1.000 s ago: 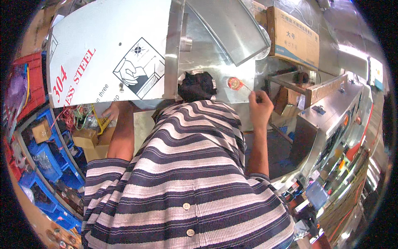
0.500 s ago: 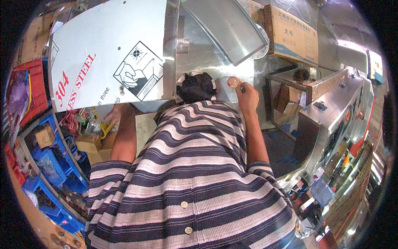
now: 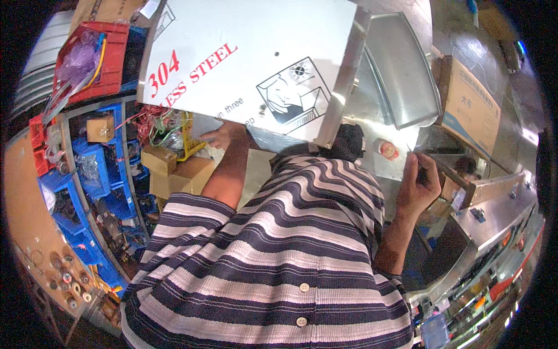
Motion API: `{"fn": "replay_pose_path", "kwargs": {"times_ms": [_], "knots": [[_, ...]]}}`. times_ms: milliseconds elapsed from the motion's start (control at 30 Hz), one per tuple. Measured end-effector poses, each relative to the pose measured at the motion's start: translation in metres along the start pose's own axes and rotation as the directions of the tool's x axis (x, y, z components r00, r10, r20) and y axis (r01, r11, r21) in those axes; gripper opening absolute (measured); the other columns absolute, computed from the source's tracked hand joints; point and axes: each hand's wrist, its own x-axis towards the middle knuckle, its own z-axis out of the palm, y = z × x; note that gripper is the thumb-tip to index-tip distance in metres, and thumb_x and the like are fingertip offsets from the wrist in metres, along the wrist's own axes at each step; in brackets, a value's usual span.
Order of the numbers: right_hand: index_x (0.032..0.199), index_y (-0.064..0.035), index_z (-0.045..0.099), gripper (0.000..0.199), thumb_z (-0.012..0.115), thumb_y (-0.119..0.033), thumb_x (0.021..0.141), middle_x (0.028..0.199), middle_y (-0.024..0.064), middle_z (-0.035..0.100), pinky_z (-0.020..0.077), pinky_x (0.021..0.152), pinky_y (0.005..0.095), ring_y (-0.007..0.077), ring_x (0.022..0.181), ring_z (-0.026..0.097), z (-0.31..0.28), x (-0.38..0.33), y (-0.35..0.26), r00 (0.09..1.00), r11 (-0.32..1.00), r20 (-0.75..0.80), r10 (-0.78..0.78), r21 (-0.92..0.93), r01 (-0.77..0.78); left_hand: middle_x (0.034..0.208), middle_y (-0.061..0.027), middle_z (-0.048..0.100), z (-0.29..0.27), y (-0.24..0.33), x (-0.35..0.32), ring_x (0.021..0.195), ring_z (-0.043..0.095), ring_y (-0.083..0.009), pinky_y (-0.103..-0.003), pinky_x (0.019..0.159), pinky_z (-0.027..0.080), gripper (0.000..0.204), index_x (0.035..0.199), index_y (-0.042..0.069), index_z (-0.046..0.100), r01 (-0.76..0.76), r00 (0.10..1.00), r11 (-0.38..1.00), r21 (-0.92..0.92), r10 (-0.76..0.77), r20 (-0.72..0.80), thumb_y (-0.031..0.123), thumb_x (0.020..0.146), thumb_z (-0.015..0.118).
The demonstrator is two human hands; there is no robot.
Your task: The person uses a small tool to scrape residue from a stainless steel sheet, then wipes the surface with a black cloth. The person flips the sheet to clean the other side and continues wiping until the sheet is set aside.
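My right hand (image 3: 423, 177) is closed in a pinch beside the bare metal surface. A thin dark thing sticks up from its fingertips, too small to name. Left of these fingers, a small round red and gold disc (image 3: 388, 149) lies on the metal. My left hand (image 3: 221, 136) is at the lower edge of a large white-filmed sheet metal box (image 3: 232, 64) with red and black print. Its fingers are stretched out and spread, partly in shade. Whether they touch the box edge I cannot tell. Black cloth (image 3: 349, 141) shows between the box and the disc.
A shallow metal tray (image 3: 401, 70) leans beyond the disc, beside a cardboard carton (image 3: 469, 107). At left are blue bins (image 3: 90, 171), a red crate (image 3: 96, 61), a yellow basket (image 3: 189, 136) and an open cardboard box (image 3: 186, 174). A steel-topped unit (image 3: 503, 203) stands at right.
The view has turned, so everything sits further right. My right hand has drawn away from the round disc, which stays on the metal. The left hand remains by the box edge.
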Motion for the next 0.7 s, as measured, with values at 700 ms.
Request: {"fn": "replay_pose_path", "kwargs": {"times_ms": [700], "knots": [[0.093, -0.0099, 0.072, 0.017, 0.082, -0.008, 0.080, 0.073, 0.0053, 0.058, 0.0503, 0.056, 0.0392, 0.0249, 0.061, 0.061, 0.110, 0.014, -0.098, 0.547, 0.708, 0.530, -0.648, 0.156, 0.688, 0.127, -0.0253, 0.048, 0.014, -0.005, 0.003, 0.113, 0.056, -0.0389, -0.055, 0.084, 0.053, 0.108, 0.165, 0.003, 0.004, 0.000, 0.995, 0.999, -0.046, 0.004, 0.104, 0.072, 0.094, 0.048]]}}
